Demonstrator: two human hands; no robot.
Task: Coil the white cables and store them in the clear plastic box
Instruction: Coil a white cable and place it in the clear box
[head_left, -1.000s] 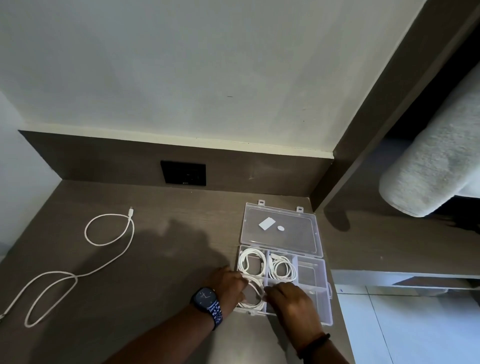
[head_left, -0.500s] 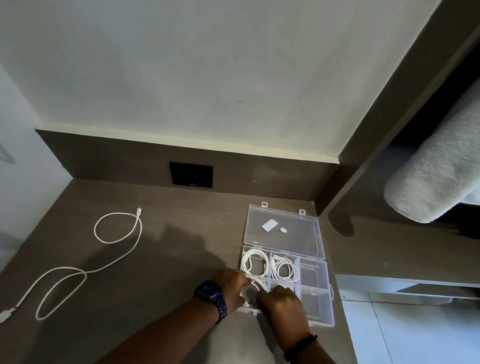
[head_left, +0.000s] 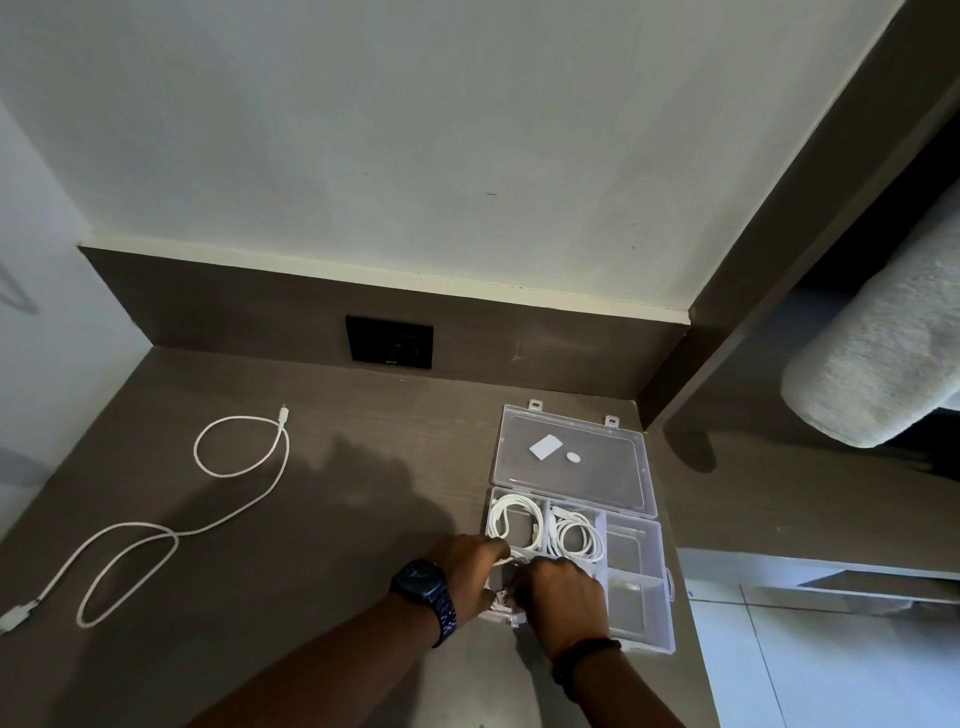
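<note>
- Tabletop (head_left: 322, 545), brown and wood-grained, fills the lower view, backed by a dark panel with a black wall socket (head_left: 389, 341).
- Grey rolled towel (head_left: 878, 358) lies on a shelf at the right.
- Loose white cable (head_left: 171, 525) lies uncoiled on the tabletop's left side, well apart from the box.
- Clear plastic box (head_left: 636, 577) sits at the tabletop's right edge, its lid (head_left: 571, 457) folded back flat.
- Two coiled cables rest in the rear compartments: a larger coil (head_left: 514, 525) at left, a smaller coil (head_left: 579, 538) just beside it.
- Left hand (head_left: 467, 571), with a dark watch (head_left: 421, 584) on the wrist, and right hand (head_left: 563, 595) meet over the box's front-left compartment, each grip closed on a third white cable (head_left: 501, 603).
</note>
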